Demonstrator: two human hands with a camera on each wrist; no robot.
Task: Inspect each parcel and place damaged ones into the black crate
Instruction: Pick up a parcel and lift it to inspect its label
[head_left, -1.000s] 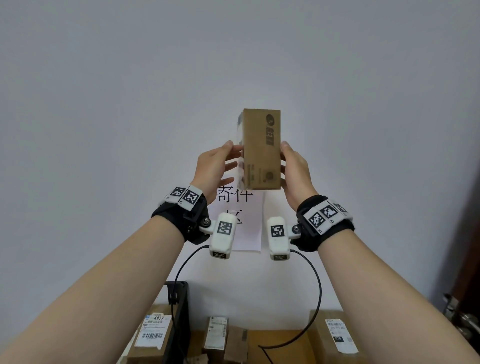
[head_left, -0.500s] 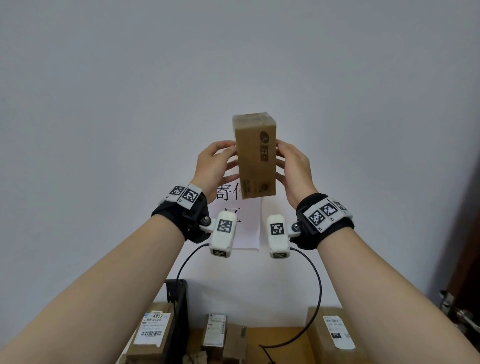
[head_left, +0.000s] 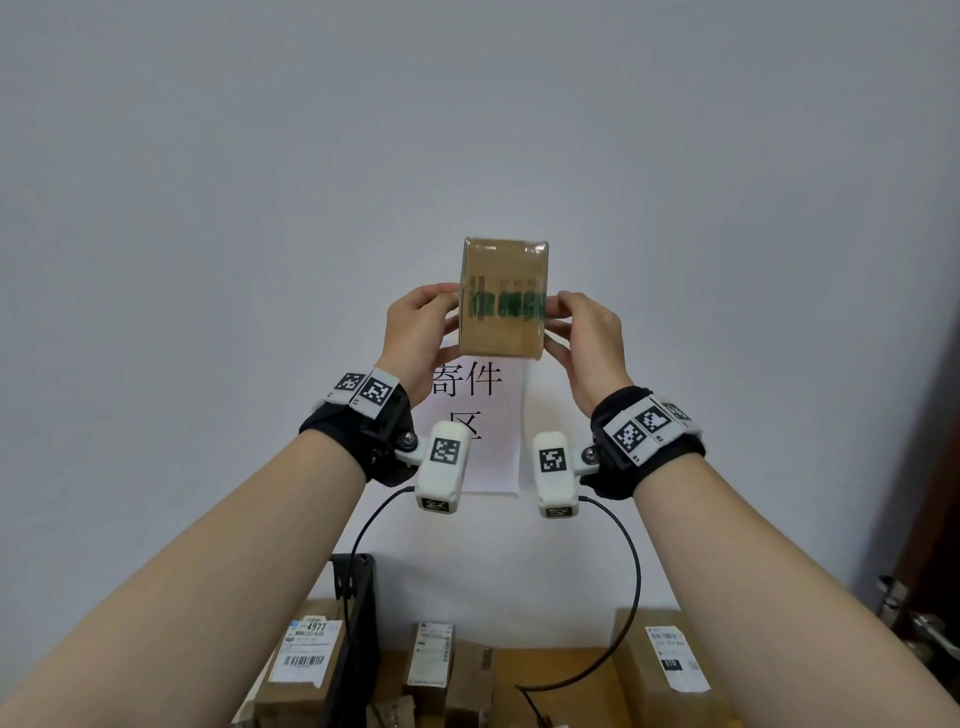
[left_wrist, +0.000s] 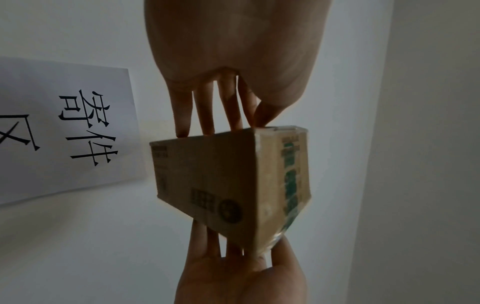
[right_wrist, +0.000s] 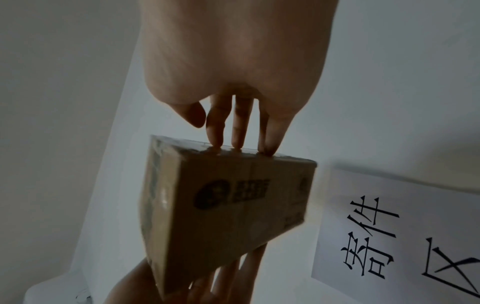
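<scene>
I hold a small brown cardboard parcel (head_left: 503, 296) up against the wall at head height. Its taped face with blurred green print is turned toward me. My left hand (head_left: 418, 332) grips its left side, thumb on the front edge and fingers behind. My right hand (head_left: 587, 338) grips the right side the same way. The left wrist view shows the parcel (left_wrist: 207, 185) clamped between my left fingertips (left_wrist: 207, 123) and my right hand (left_wrist: 239, 277) opposite. In the right wrist view, a black logo shows on the parcel (right_wrist: 228, 205). The black crate (head_left: 358, 613) stands low at the left.
A parcel with a white "4977" label (head_left: 304, 660) sits in the crate. More cardboard parcels (head_left: 434, 670) (head_left: 670, 670) stand on the brown table below. A paper sign (head_left: 478, 415) hangs on the wall behind my hands. A door handle (head_left: 914, 618) is at the right.
The parcel has been turned between my hands: its narrow logo side faced me before, now the wider taped face with green print does. Both hands kept their hold.
</scene>
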